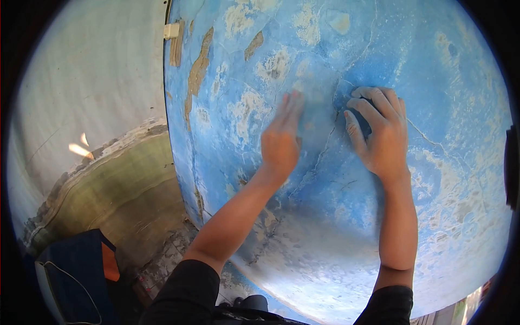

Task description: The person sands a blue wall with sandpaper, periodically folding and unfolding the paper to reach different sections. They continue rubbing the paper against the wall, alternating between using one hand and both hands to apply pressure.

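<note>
A blue wall with cracked, flaking paint fills most of the view. My left hand lies against it with fingers stretched upward and blurred, beside a greyish patch. To its right, my right hand arches with bent fingers and the thumb apart, fingertips at the wall near a thin crack. Pale dust coats the right fingers. Nothing shows in either hand, though the left palm is hidden.
At the left stands a pale wall with a greenish lower part. A dark blue object with an orange side sits at lower left, near a dirty tiled floor. A small switch is fixed at the blue wall's left edge.
</note>
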Demonstrator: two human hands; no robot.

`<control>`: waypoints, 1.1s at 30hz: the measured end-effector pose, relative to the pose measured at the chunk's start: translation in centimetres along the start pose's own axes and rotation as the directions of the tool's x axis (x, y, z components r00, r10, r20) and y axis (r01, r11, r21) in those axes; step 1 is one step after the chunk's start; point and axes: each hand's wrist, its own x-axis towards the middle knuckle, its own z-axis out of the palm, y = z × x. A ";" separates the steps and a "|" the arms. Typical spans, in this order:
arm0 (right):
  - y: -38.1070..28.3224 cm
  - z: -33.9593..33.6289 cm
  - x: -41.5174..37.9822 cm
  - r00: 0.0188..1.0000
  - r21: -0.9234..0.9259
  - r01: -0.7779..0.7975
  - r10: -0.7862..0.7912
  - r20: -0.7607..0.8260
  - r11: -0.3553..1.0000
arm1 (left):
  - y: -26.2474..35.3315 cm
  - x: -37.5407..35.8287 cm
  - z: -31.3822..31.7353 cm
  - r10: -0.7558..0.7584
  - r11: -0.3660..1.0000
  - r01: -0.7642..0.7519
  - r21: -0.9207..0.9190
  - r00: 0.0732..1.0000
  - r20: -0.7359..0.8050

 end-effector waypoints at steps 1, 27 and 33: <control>-0.1 0.1 -0.1 1.000 -0.003 0.007 -0.007 -0.001 1.000 | -0.4 1.4 -0.5 -0.082 0.996 0.083 0.017 0.996 -0.028; -0.3 -0.4 -0.5 0.998 -0.052 -0.045 0.047 0.032 0.998 | -1.0 2.2 1.5 0.159 0.986 -0.165 -0.037 0.981 -0.113; -0.5 -0.2 -0.6 0.999 -0.054 -0.014 0.016 0.041 0.998 | -2.1 9.2 0.4 0.095 0.995 -0.089 0.050 0.985 -0.141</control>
